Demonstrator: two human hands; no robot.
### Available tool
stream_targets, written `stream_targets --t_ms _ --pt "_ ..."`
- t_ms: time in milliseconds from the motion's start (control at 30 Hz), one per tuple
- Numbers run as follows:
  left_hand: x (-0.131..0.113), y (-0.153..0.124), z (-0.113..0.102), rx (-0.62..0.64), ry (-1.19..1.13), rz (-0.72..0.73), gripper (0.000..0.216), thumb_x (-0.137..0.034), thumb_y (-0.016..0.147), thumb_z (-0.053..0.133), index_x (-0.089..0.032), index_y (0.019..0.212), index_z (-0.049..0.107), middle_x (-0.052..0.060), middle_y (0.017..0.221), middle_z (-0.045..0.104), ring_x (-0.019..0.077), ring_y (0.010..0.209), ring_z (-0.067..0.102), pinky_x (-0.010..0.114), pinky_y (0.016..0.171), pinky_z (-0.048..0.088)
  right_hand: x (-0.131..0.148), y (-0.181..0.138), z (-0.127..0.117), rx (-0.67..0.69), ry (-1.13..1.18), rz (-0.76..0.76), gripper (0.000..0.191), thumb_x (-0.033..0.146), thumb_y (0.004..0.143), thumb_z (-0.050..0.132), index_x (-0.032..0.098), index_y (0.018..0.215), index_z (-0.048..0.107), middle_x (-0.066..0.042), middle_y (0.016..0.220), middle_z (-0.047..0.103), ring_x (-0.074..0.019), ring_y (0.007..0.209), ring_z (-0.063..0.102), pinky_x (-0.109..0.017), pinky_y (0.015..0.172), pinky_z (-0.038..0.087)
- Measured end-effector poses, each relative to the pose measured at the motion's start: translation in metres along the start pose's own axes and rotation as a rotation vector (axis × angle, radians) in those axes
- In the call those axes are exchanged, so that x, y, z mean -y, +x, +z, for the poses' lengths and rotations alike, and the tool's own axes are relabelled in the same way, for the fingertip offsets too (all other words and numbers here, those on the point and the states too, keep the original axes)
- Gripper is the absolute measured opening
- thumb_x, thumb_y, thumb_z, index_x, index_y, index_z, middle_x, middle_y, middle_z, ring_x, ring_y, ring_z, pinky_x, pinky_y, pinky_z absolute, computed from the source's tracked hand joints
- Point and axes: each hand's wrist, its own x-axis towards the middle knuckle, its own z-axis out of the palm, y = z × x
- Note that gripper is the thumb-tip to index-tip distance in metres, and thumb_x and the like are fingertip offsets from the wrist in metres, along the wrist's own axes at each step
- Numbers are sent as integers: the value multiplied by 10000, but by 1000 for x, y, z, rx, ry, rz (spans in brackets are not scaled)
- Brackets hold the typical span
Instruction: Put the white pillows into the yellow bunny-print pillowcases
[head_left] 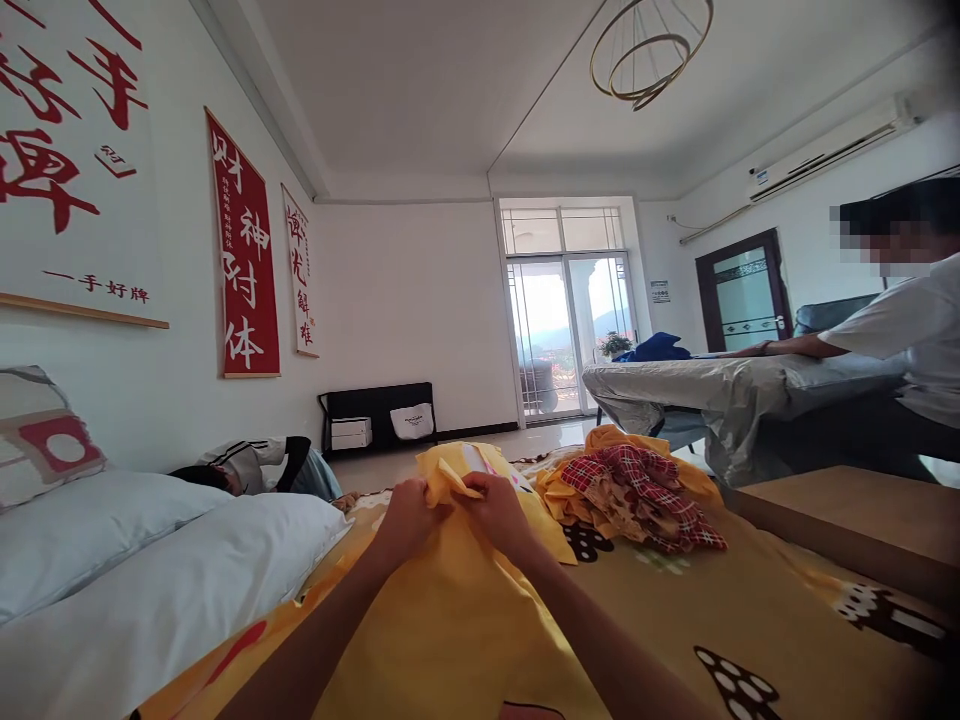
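Observation:
Both of my hands pinch the gathered edge of a yellow pillowcase (450,630) in front of me. My left hand (410,518) is closed on the fabric, its fingertips turned inward. Close beside it, my right hand (499,512) is closed on the same edge, with a fold of cloth standing up between the two. The pillowcase spreads back toward me between my forearms; whether anything is inside it I cannot tell. Just beyond my hands lies another yellow printed piece (536,500), partly hidden by them. All of this rests on a patterned yellow-brown bedspread (652,630).
White pillows (217,560) lie at the left. A crumpled pile of yellow and red plaid cloth (637,495) sits to the right, near a cardboard box (855,510). Another person (930,330) works at a plastic-covered table (750,385). Someone else (262,465) is low behind the pillows.

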Motion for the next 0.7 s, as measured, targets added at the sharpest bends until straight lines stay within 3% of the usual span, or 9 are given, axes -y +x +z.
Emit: stream_targets --t_ms 233,433,567,700 --pt "12 -10 14 -55 -14 58 215 -376 700 605 -182 607 602 19 596 561 167 601 468 276 586 321 2 -5 -1 -50 -18 76 225 412 616 665 191 575 660 -24 595 651 -162 595 529 -269 575 376" --pt "29 -12 9 -50 -122 281 327 -432 803 505 -191 602 598 48 742 563 193 764 493 284 703 377 -1 -9 -4 -67 1 -14 164 285 623 509 192 595 641 -9 594 632 -163 613 523 -261 584 368" --pt "26 -16 8 -123 -182 209 321 -411 808 514 -194 572 493 -3 646 458 144 631 422 258 594 326 -1 -17 -4 -28 -18 -79 235 303 709 455 182 620 635 -14 620 617 -169 650 526 -265 610 365" --pt "12 -19 3 -251 -123 109 458 -500 801 528 -205 518 321 -45 537 298 115 538 291 264 540 247 -6 -29 -11 9 -11 3 320 446 788 520 174 637 593 3 611 566 -153 619 477 -251 551 339"
